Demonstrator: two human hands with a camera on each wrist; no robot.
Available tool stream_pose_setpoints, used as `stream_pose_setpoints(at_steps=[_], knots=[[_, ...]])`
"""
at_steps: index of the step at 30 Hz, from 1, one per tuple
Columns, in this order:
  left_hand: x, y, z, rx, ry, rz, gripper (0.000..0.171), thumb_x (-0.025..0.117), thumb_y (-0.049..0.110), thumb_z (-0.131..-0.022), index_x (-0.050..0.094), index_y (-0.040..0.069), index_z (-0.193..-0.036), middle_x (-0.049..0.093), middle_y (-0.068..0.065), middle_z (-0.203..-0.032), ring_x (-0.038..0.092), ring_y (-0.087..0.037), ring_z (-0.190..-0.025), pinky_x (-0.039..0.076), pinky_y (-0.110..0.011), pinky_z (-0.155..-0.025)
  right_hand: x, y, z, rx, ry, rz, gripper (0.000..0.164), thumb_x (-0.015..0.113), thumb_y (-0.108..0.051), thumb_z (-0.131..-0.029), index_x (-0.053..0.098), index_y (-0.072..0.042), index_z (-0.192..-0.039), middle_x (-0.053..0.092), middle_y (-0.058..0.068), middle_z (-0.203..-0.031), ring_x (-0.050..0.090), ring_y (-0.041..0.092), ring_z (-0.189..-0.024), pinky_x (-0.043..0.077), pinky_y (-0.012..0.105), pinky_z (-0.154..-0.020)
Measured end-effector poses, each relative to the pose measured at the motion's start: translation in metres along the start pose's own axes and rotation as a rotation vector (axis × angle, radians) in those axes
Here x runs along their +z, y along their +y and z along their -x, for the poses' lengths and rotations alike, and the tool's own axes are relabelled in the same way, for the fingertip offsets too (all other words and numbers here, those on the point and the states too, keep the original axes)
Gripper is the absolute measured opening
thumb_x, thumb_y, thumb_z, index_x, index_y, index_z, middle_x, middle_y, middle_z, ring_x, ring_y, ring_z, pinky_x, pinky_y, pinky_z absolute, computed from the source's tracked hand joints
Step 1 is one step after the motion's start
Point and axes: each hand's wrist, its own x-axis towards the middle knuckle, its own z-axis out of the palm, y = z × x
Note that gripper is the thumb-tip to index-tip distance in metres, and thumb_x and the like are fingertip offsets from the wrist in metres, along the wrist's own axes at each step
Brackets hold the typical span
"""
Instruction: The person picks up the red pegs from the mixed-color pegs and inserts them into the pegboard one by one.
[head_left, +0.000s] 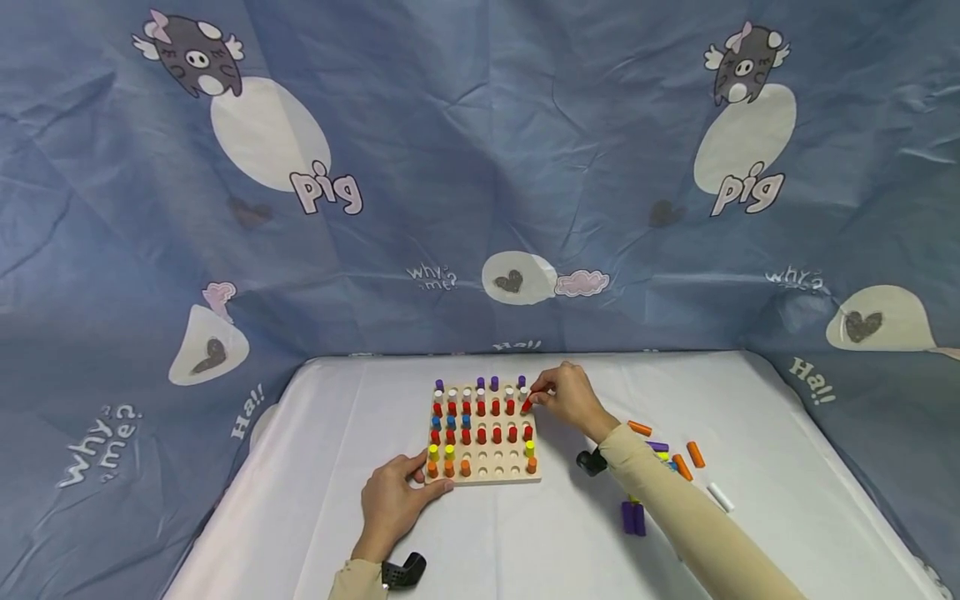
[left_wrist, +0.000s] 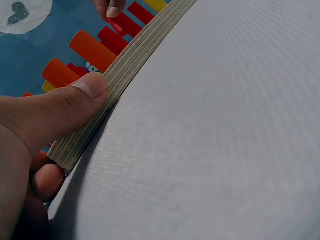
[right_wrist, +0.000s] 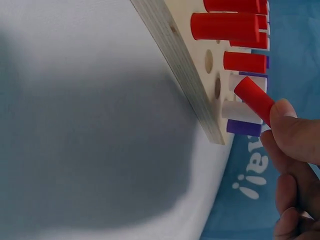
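Observation:
A wooden pegboard (head_left: 487, 480) with rows of purple, white, red, blue, yellow and orange pegs lies on the table. My left hand (head_left: 393, 496) grips its near left corner, thumb along the front edge (left_wrist: 125, 65) and fingers round the side. Over the board's right edge, my right hand (head_left: 573, 396) pinches a red peg (right_wrist: 254, 97) between thumb and forefinger. That peg is tilted, its free end close by a hole (right_wrist: 217, 86) at the right end of a red row. A white peg (right_wrist: 242, 111) and a purple peg (right_wrist: 244, 127) stand just beyond it.
Loose pegs lie right of the board, partly hidden by the right sleeve (head_left: 675, 508): orange pegs (head_left: 695, 455), a white peg (head_left: 721, 497), purple pegs (head_left: 633, 518) and others. A blue printed cloth (head_left: 480, 208) hangs behind and beside the white table (head_left: 337, 400).

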Motion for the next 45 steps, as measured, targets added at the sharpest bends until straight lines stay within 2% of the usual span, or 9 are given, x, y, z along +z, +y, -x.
stream_pose_setpoints(at_steps=[7, 13, 16, 20, 23, 27, 31, 39, 45], knots=[[0.000, 0.002, 0.001, 0.000, 0.001, -0.012, 0.075, 0.097, 0.054, -0.068, 0.079, 0.011, -0.125, 0.052, 0.010, -0.068, 0.036, -0.006, -0.058, 0.027, -0.025, -0.055, 0.010, 0.003, 0.003, -0.020, -0.029, 0.018, 0.007, 0.090, -0.009, -0.084, 0.084, -0.013, -0.085, 0.080, -0.002, -0.079, 0.056, 0.015, -0.075, 0.044, 0.038, -0.078], [-0.001, 0.002, 0.001, 0.009, 0.006, -0.014, 0.074, 0.098, 0.053, -0.067, 0.080, 0.011, -0.125, 0.051, 0.011, -0.068, 0.035, -0.005, -0.057, 0.027, -0.025, -0.055, 0.017, 0.001, 0.002, -0.053, -0.025, 0.111, 0.008, 0.090, -0.009, -0.084, 0.084, -0.013, -0.086, 0.080, -0.003, -0.080, 0.051, 0.012, -0.074, 0.046, 0.034, -0.074], [-0.001, -0.001, 0.001, 0.007, 0.006, -0.015, 0.074, 0.097, 0.054, -0.067, 0.080, 0.011, -0.125, 0.052, 0.011, -0.068, 0.036, -0.005, -0.057, 0.028, -0.025, -0.055, 0.019, 0.000, 0.001, -0.115, -0.003, 0.158, 0.009, 0.091, -0.006, -0.082, 0.083, -0.012, -0.084, 0.080, -0.002, -0.078, 0.053, 0.014, -0.073, 0.046, 0.032, -0.071], [-0.001, -0.002, 0.001, -0.004, 0.004, -0.011, 0.074, 0.097, 0.055, -0.067, 0.080, 0.011, -0.125, 0.053, 0.011, -0.069, 0.037, -0.005, -0.058, 0.028, -0.025, -0.056, 0.023, -0.002, 0.000, -0.253, 0.036, 0.249, 0.011, 0.090, -0.001, -0.079, 0.082, -0.008, -0.081, 0.079, 0.001, -0.076, 0.061, 0.018, -0.071, 0.047, 0.035, -0.075], [-0.001, -0.002, 0.001, -0.006, -0.004, -0.006, 0.074, 0.097, 0.055, -0.067, 0.080, 0.011, -0.125, 0.053, 0.012, -0.069, 0.038, -0.005, -0.059, 0.029, -0.025, -0.057, 0.025, -0.004, 0.001, -0.304, 0.045, 0.299, 0.013, 0.090, 0.001, -0.079, 0.081, -0.008, -0.079, 0.078, 0.001, -0.074, 0.061, 0.018, -0.070, 0.047, 0.037, -0.077], [-0.002, -0.002, 0.001, 0.001, 0.000, -0.004, 0.074, 0.098, 0.053, -0.067, 0.080, 0.011, -0.124, 0.052, 0.012, -0.068, 0.037, -0.006, -0.058, 0.028, -0.025, -0.056, 0.026, -0.010, 0.002, -0.319, 0.017, 0.323, 0.014, 0.089, 0.000, -0.078, 0.079, -0.010, -0.077, 0.076, 0.000, -0.073, 0.056, 0.019, -0.072, 0.047, 0.037, -0.075], [-0.003, 0.000, 0.000, 0.017, 0.003, 0.002, 0.073, 0.097, 0.053, -0.067, 0.080, 0.010, -0.124, 0.051, 0.012, -0.068, 0.036, -0.005, -0.057, 0.027, -0.024, -0.055, 0.026, -0.014, 0.003, -0.326, 0.029, 0.339, 0.017, 0.091, 0.000, -0.075, 0.078, -0.009, -0.073, 0.076, 0.002, -0.071, 0.058, 0.021, -0.071, 0.048, 0.040, -0.077], [-0.002, 0.002, -0.001, 0.031, 0.002, -0.006, 0.073, 0.097, 0.053, -0.068, 0.080, 0.010, -0.124, 0.053, 0.014, -0.069, 0.037, -0.004, -0.058, 0.029, -0.023, -0.056, 0.029, -0.016, 0.004, -0.262, 0.080, 0.406, 0.020, 0.092, 0.000, -0.071, 0.075, -0.009, -0.069, 0.072, 0.002, -0.067, 0.057, 0.022, -0.068, 0.049, 0.041, -0.070], [-0.003, 0.001, 0.001, 0.019, 0.005, -0.011, 0.073, 0.097, 0.053, -0.068, 0.080, 0.011, -0.124, 0.051, 0.014, -0.068, 0.037, -0.004, -0.058, 0.028, -0.024, -0.056, 0.035, -0.020, 0.007, -0.220, 0.104, 0.502, 0.026, 0.090, -0.007, -0.074, 0.068, -0.013, -0.062, 0.066, 0.001, -0.059, 0.059, 0.021, -0.065, 0.049, 0.039, -0.065]])
